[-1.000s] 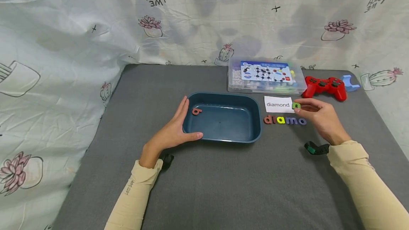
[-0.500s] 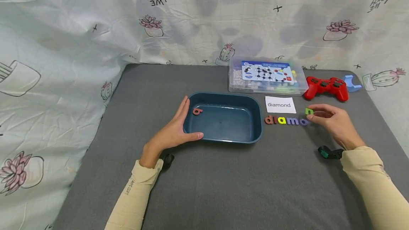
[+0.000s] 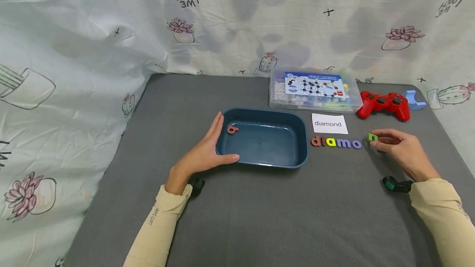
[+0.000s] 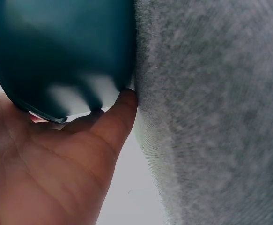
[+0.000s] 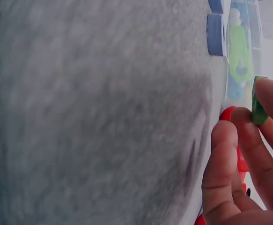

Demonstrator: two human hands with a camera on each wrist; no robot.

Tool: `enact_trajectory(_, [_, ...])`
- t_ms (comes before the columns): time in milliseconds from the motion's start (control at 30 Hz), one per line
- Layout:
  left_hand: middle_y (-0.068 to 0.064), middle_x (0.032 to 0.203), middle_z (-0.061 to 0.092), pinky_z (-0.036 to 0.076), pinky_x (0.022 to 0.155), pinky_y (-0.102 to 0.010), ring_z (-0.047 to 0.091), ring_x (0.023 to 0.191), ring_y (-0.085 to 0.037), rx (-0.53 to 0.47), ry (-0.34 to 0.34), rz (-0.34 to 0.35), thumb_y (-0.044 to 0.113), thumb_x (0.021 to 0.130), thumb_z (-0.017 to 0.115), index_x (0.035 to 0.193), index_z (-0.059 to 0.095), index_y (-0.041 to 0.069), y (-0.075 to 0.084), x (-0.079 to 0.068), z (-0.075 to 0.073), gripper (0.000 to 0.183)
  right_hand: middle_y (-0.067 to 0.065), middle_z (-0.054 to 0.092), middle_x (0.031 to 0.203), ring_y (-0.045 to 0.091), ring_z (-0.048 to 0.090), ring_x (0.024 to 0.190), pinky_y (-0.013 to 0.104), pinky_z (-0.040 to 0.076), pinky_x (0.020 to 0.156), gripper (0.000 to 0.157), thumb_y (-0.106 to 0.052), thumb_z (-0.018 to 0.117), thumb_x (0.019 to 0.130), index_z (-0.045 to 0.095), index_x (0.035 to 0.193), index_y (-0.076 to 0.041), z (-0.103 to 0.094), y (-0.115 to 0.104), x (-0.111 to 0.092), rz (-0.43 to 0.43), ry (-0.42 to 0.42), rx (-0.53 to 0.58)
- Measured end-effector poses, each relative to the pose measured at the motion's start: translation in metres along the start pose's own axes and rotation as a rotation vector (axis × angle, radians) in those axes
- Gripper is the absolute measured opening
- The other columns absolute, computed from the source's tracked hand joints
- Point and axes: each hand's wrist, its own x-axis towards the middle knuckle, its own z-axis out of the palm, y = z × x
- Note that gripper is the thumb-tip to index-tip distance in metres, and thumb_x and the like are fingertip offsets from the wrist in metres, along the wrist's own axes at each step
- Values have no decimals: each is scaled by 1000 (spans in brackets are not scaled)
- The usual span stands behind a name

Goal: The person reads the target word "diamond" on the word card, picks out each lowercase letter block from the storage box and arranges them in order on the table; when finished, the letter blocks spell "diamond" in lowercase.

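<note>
My right hand (image 3: 408, 153) pinches a green letter n (image 3: 372, 137) between thumb and fingers, just right of a row of letters. That row reads d, i, a, m, o, from a brown letter d (image 3: 315, 141) to a purple letter o (image 3: 357, 144). Above it lies a white card (image 3: 329, 124) printed "diamond". In the right wrist view the green letter (image 5: 259, 103) shows edge-on. My left hand (image 3: 202, 153) rests against the left end of a dark blue tray (image 3: 261, 164), fingers straight along its side and thumb at the front rim. Inside the tray lies a reddish-brown letter (image 3: 232, 129).
Behind the card stands a clear plastic box (image 3: 315, 104) with a molecule-picture label and small parts inside. A red game controller (image 3: 384, 103) and a light blue plastic piece (image 3: 414, 100) lie at the back right. A patterned cloth (image 3: 222, 24) hangs behind the grey table (image 3: 259, 217).
My right hand has moved from beside the card to the right and nearer, carrying the green letter n past the purple o. The left hand keeps its place at the tray.
</note>
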Motion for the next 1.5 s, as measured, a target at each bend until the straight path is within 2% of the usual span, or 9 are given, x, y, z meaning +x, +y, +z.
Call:
enact_trajectory(100, [9, 177, -20, 21, 123, -65, 1, 163, -27, -4, -2, -1, 62, 89, 81, 173, -9, 22, 0, 0, 0, 129, 6, 63, 126, 0, 53, 97, 35, 43, 82, 56, -34, 69, 107, 56, 149, 1, -1, 3, 0, 7, -10, -16])
enact_trajectory(300, [4, 178, -19, 20, 123, -66, -1, 163, -27, -3, 2, 11, 63, 89, 80, 173, -9, 20, -1, 0, -1, 130, 26, 65, 131, 1, 56, 92, 24, 48, 72, 48, -25, 72, 106, 61, 143, 3, -2, 3, 2, -46, -23, -101])
enact_trajectory(500, [3, 178, -19, 20, 123, -66, -2, 163, -26, 0, 5, 12, 61, 89, 81, 173, -8, 19, -2, 1, 0, 129, 27, 67, 124, 1, 56, 89, 22, 49, 68, 39, -12, 78, 100, 67, 134, 4, 1, 3, 5, -124, -31, -159])
enact_trajectory(600, [3, 178, -19, 20, 123, -66, -1, 163, -26, 2, 4, 10, 61, 89, 80, 173, -8, 20, -3, 1, 1, 129, 27, 65, 123, 13, 60, 95, 21, 48, 67, 39, -9, 79, 98, 67, 132, 7, 3, 5, 5, -142, -36, -171])
enact_trajectory(733, [3, 178, -18, 21, 123, -66, 0, 163, -27, 4, 4, 15, 63, 89, 80, 173, -8, 19, -3, 1, 2, 129, 25, 60, 124, 35, 56, 106, 19, 45, 68, 37, -6, 78, 98, 68, 130, 8, 5, 6, 5, -157, -40, -190])
enact_trajectory(767, [3, 178, -18, 22, 123, -66, 1, 163, -27, 6, 5, 15, 63, 89, 80, 173, -8, 19, -3, 1, 2, 129, 25, 60, 124, 35, 55, 107, 18, 44, 69, 36, -5, 78, 97, 68, 130, 8, 6, 6, 5, -159, -41, -189])
enact_trajectory(1000, [4, 178, -18, 22, 122, -66, 1, 163, -27, 10, 5, 16, 63, 89, 80, 173, -8, 20, -3, 2, 1, 129, 22, 58, 120, 31, 51, 102, 24, 41, 69, 35, -7, 80, 96, 70, 127, 7, 9, 5, 6, -179, -24, -206])
enact_trajectory(1233, [5, 178, -19, 22, 122, -67, 1, 163, -28, 4, 6, 7, 64, 88, 80, 173, -8, 18, -3, 2, 1, 130, 23, 56, 122, 34, 51, 103, 26, 41, 71, 36, -7, 80, 96, 69, 128, 7, 9, 5, 7, -176, -37, -215])
enact_trajectory(1500, [8, 177, -19, 22, 122, -67, 0, 163, -28, 17, 1, -3, 62, 89, 80, 173, -8, 19, -3, 3, 0, 129, 27, 52, 130, 42, 50, 109, 42, 41, 78, 38, -6, 76, 98, 66, 132, 9, 8, 5, 8, -141, -69, -189])
